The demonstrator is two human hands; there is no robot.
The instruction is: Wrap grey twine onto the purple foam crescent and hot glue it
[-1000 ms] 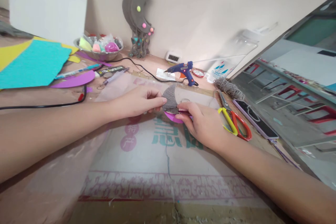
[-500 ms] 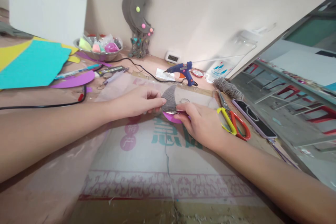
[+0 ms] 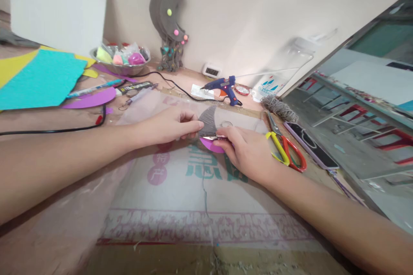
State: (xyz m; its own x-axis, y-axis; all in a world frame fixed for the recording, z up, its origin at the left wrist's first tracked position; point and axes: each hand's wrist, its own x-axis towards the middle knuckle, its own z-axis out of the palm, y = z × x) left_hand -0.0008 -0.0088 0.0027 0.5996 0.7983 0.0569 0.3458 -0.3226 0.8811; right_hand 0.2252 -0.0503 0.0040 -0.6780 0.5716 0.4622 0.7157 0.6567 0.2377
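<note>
Between my two hands is a small shape wrapped in grey yarn (image 3: 208, 121), its pointed tip upward, with a purple curved part (image 3: 211, 145) below it. My left hand (image 3: 184, 124) pinches its left edge between thumb and fingers. On the other side, my right hand (image 3: 240, 144) is closed on its lower right, thumb underneath and fingers on top. A thin strand of yarn (image 3: 205, 197) runs down across the printed plastic sheet (image 3: 155, 202) beneath. Just beyond my right fingers lies a small ring-like piece (image 3: 226, 124).
A blue glue gun (image 3: 222, 87) lies ahead. To the right are scissors (image 3: 287, 150), a phone (image 3: 309, 144) and a grey yarn skein (image 3: 280, 108). Coloured sheets (image 3: 45, 79) and a metal bowl of clay packets (image 3: 125, 68) sit left. A grey moon ornament (image 3: 166, 13) hangs on the wall.
Almost nothing differs. Both hands keep the same hold on the yarn-wrapped shape, and the view has shifted very slightly.
</note>
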